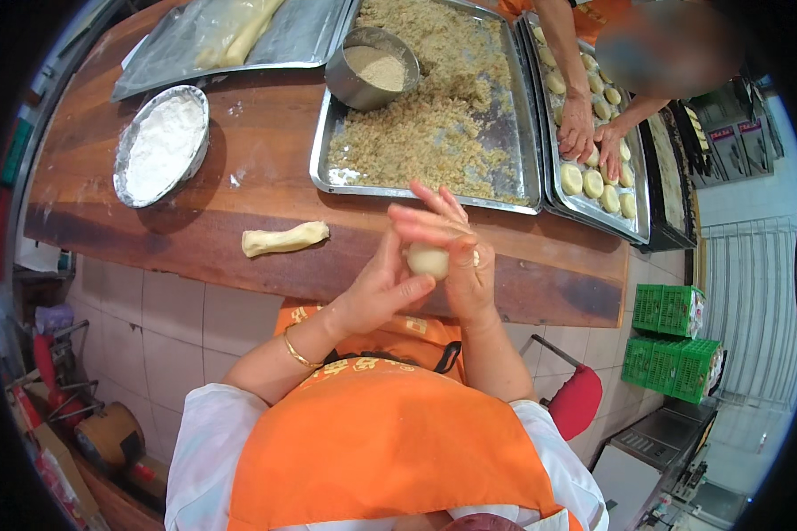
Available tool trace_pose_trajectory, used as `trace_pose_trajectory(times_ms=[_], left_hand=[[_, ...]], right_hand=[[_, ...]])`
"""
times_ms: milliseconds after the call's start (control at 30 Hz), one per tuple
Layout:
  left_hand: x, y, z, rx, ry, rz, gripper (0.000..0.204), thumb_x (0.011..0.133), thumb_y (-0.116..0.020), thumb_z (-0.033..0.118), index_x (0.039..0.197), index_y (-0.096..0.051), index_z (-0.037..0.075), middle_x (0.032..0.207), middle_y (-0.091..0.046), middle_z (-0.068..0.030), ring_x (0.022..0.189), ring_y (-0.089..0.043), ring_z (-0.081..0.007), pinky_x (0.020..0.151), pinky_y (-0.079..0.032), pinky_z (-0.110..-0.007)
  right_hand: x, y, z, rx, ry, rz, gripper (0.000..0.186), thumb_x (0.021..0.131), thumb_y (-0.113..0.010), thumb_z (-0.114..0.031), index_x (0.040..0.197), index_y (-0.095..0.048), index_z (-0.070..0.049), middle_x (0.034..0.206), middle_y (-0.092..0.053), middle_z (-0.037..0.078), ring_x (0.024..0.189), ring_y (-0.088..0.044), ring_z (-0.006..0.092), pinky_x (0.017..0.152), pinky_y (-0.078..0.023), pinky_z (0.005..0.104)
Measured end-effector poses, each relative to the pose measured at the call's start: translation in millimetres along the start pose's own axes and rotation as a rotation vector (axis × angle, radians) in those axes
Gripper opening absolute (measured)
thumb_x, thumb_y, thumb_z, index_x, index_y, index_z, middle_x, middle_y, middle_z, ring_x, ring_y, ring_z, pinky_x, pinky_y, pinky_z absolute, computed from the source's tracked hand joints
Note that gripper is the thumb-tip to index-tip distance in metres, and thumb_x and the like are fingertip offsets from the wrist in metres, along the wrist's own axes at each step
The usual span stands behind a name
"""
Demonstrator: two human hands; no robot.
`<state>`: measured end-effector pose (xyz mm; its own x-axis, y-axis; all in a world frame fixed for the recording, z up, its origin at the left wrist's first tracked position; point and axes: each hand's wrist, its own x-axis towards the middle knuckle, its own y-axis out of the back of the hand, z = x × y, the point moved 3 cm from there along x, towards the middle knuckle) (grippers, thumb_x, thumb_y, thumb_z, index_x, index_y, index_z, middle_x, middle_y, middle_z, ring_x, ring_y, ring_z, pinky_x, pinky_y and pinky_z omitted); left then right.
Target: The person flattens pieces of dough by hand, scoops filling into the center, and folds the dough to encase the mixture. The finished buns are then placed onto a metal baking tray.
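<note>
Between my two hands, just above the table's front edge, is a pale, smooth dough ball (428, 263). My left hand (383, 281) cups it from the left, thumb along its lower side. From the right, my right hand (471, 276) closes round the ball, and fingers cross above it. Part of the ball is hidden by the fingers. To the left, a short roll of dough (285, 239) lies on the wooden table (266, 190). Beyond my hands is a large metal tray (320, 168) spread with crumbly brownish filling (416, 150).
A bowl of white flour (163, 149) stands at the left. On the filling tray rests a metal cup (350, 84) of tan crumbs. At back left, a tray (305, 35) holds plastic-covered dough. A co-worker's hands (584, 133) touch dough rounds (592, 183) on the right-hand tray.
</note>
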<state>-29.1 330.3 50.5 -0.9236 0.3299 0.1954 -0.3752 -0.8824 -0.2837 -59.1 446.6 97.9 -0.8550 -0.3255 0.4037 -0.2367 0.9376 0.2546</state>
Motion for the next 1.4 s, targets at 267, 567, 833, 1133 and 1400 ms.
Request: trace_pose_trajectory(times_ms=[267, 567, 833, 1133, 1400], left_hand=[[-6, 6, 3, -0.161, 0.157, -0.152, 0.068, 0.102, -0.042, 0.061, 0.137, -0.041, 0.002, 0.094, -0.057, -0.0034, 0.074, -0.054, -0.011, 0.064, -0.045, -0.026], [-5, 4, 1, -0.569, 0.25, 0.006, 0.04, 0.108, -0.042, 0.037, 0.13, -0.047, 0.004, 0.119, -0.058, -0.0077, 0.108, -0.057, -0.0143, 0.09, -0.049, -0.032], [-5, 11, 2, -0.542, 0.204, 0.08, 0.041, 0.107, -0.045, 0.037, 0.13, -0.045, 0.003, 0.116, -0.059, -0.0089, 0.098, -0.061, -0.0155, 0.083, -0.053, -0.033], [-7, 26, 8, -0.795, 0.234, -0.007, 0.044, 0.108, -0.042, 0.036, 0.138, -0.04, 0.004, 0.116, -0.059, -0.0116, 0.092, -0.062, -0.0186, 0.079, -0.055, -0.033], [-5, 30, -3, -0.548, 0.192, 0.08, 0.046, 0.108, -0.042, 0.039, 0.132, -0.049, 0.0, 0.109, -0.062, -0.0095, 0.084, -0.061, -0.0133, 0.074, -0.053, -0.027]], right_hand=[[9, -1, -11, -0.218, 0.074, -0.021, 0.062, 0.104, -0.033, -0.057, 0.103, -0.077, -0.014, 0.12, -0.071, 0.009, 0.13, -0.053, 0.0325, 0.112, -0.028, 0.0466], [5, 15, -20, -0.607, -0.127, -0.038, 0.022, 0.086, -0.076, -0.023, 0.093, -0.065, -0.006, 0.078, -0.066, 0.01, 0.065, -0.066, 0.0243, 0.057, -0.052, 0.0335], [18, 29, -32, -0.43, -0.238, -0.202, 0.017, 0.083, -0.074, -0.003, 0.095, -0.063, -0.001, 0.081, -0.064, 0.01, 0.066, -0.061, 0.0164, 0.06, -0.05, 0.028], [32, 26, -35, -0.457, -0.074, -0.295, 0.012, 0.078, -0.072, 0.004, 0.088, -0.066, -0.001, 0.084, -0.065, 0.008, 0.072, -0.062, 0.0199, 0.063, -0.049, 0.0301], [37, 21, -39, -0.472, 0.017, -0.341, 0.016, 0.075, -0.073, 0.006, 0.088, -0.068, -0.002, 0.086, -0.065, 0.009, 0.075, -0.065, 0.0206, 0.065, -0.054, 0.0312]])
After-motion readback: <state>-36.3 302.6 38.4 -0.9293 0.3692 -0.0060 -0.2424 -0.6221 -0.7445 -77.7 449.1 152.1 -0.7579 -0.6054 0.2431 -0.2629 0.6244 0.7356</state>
